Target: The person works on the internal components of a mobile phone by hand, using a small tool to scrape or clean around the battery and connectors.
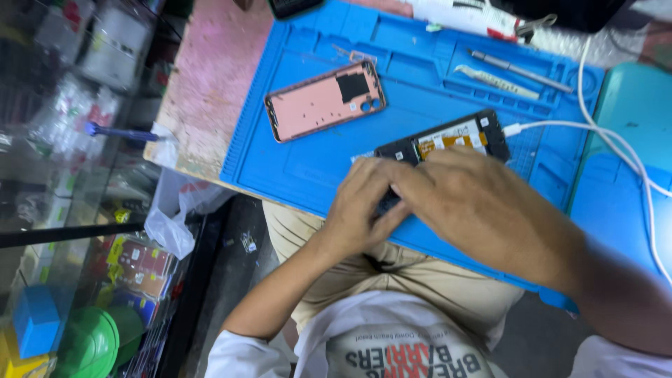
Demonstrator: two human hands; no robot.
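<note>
An opened black phone (448, 140) lies on a blue work mat (308, 168), its inner parts facing up and a white cable (560, 126) plugged into its right end. My left hand (360, 203) grips the phone's near left end. My right hand (483, 203) lies over the phone's near edge, fingers pressing on it beside the left hand. The phone's pink back cover (323, 101) rests apart on the mat, up and to the left.
A pair of tweezers (497, 80) and a thin metal tool (521, 70) lie in the mat's top right trays. The pink tabletop (210, 77) ends at the left, beyond which shelves hold packaged goods. A second, lighter blue mat (630, 126) sits at the right.
</note>
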